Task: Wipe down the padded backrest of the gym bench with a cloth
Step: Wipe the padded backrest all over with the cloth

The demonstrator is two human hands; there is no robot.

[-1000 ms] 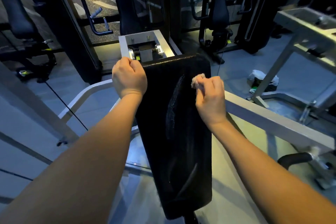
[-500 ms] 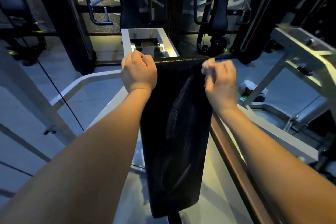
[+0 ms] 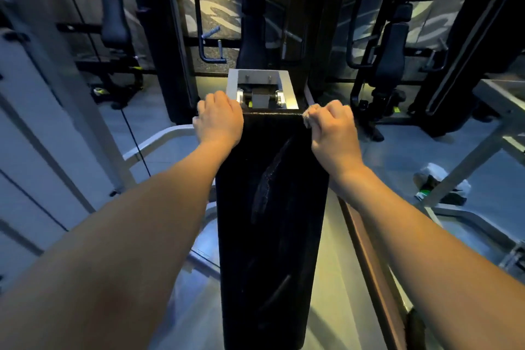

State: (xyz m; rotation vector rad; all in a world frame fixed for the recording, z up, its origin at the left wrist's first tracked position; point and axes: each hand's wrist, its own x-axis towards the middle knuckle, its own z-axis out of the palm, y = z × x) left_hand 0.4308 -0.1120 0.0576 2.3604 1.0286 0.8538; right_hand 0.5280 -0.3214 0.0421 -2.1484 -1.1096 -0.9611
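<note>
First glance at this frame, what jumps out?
The long black backrest fills the centre, with a pale wipe streak down its upper half. The left hand grips its top left corner; the right hand holds a bunched cloth at the top right corner. A grey metal bracket sits just beyond the top edge.

Grey floor (image 3: 397, 156); white bundle (image 3: 434, 175) lying right.
</note>
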